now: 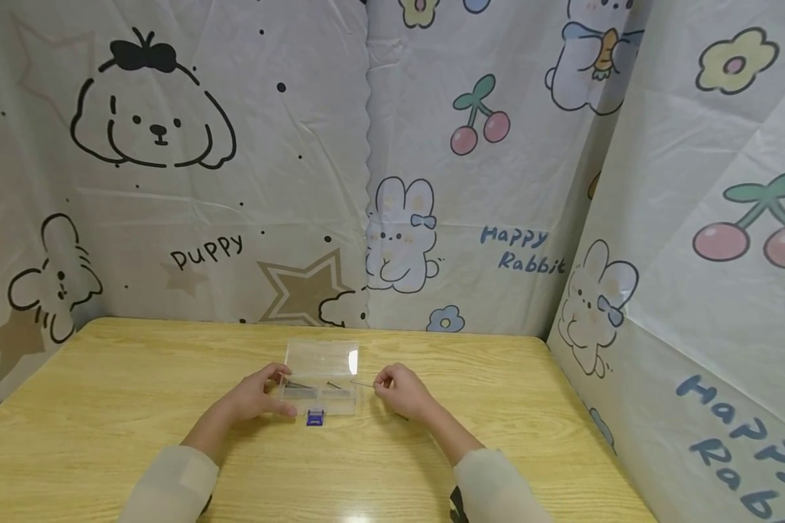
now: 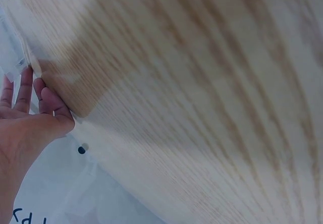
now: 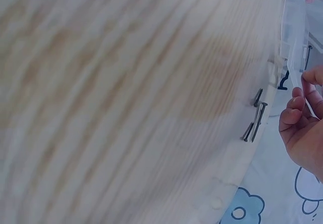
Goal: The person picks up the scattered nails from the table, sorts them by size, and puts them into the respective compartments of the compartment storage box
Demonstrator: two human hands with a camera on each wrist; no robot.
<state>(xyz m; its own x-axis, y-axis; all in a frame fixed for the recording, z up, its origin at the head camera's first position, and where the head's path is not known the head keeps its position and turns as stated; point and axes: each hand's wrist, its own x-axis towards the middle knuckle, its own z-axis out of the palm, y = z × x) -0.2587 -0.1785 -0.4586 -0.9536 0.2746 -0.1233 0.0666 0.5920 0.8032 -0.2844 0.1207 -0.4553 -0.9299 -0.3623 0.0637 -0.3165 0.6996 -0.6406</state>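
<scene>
A clear plastic compartment box (image 1: 336, 404) stands on the table with its lid (image 1: 320, 357) raised at the back. At its front hangs a blue-purple latch (image 1: 315, 418). Dark nails or screws (image 1: 299, 386) lie inside. My left hand (image 1: 258, 396) grips the box's left side, thumb at the front and fingers toward the back. My right hand (image 1: 402, 391) pinches a thin pale strip (image 1: 363, 383) at the box's right edge; in the right wrist view the strip looks translucent. Whether it touches the box I cannot tell.
Several loose metal nails or screws (image 3: 260, 117) lie on the table close to my right hand. The wood-grain table (image 1: 340, 472) ends at a printed cloth (image 1: 288, 218) behind, and another cloth side (image 1: 693, 305) hangs at the right.
</scene>
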